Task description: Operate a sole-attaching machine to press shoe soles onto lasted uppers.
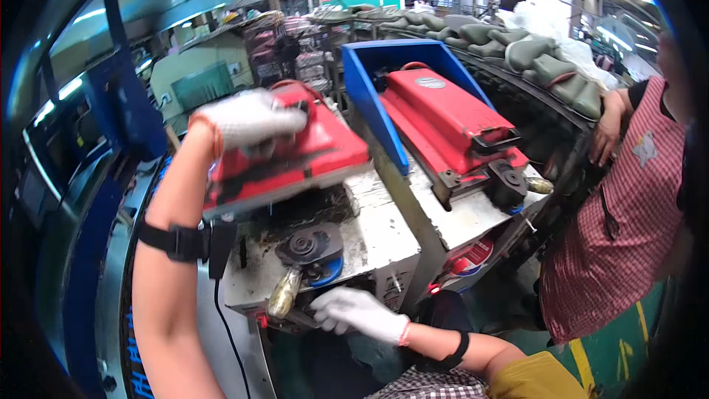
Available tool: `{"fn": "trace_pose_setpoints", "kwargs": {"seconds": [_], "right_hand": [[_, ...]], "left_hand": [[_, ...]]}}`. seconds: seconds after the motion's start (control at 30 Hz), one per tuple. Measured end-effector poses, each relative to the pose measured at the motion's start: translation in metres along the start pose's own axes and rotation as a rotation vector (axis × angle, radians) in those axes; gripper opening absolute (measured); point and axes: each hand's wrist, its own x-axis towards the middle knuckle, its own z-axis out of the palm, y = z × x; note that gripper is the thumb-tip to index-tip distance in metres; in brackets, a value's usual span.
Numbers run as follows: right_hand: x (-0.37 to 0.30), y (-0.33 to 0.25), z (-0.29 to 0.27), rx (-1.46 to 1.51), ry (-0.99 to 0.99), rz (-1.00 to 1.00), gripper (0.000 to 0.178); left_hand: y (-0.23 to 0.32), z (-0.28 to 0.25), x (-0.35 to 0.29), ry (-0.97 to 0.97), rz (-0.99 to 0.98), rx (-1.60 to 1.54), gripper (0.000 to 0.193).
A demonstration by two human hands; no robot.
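Note:
My left hand [255,120], in a white knit glove, is closed around what looks like the dark handle [301,107] of a red machine cover [325,149]. The cover is tilted up over its worn white base [380,210] and slightly blurred. My fingers partly hide the handle. Below, a black round clamp part [309,244] and a lever grip wrapped in yellowish tape [284,292] stick out at the front of the base. Just right of that grip, my right hand [358,313], also gloved, hangs with loosely curled fingers and nothing in them.
Beside it stands a second red machine [443,107] with a lowered cover and blue side guards [373,111]. Green boots [550,66] lie piled on a rack behind. A person in a checked red apron [620,214] stands close on the right. Blue metal equipment [122,107] borders the left.

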Motion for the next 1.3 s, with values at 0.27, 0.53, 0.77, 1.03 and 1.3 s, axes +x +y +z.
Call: {"fn": "trace_pose_setpoints", "kwargs": {"seconds": [0.27,0.53,0.77,1.03,1.3], "right_hand": [[0.035,0.035,0.044,0.679,-0.436,0.068,0.069],[0.075,0.028,0.054,1.181,-0.663,-0.009,0.054],[-0.002,-0.031,-0.015,1.358,-0.421,0.027,0.037],[-0.127,-0.104,-0.174,-0.438,0.768,-0.571,0.038],[-0.166,-0.143,-0.319,-1.543,1.307,0.124,0.046]], "left_hand": [[-0.029,0.103,-0.013,-0.175,-0.042,-0.120,0.045],[-0.029,0.114,-0.016,-0.077,-0.065,-0.160,0.040],[-0.039,0.120,-0.016,-0.058,-0.096,-0.171,0.039],[-0.030,0.116,-0.010,-0.094,-0.112,-0.156,0.041],[-0.036,0.105,0.003,-0.246,-0.153,-0.130,0.037]]}}
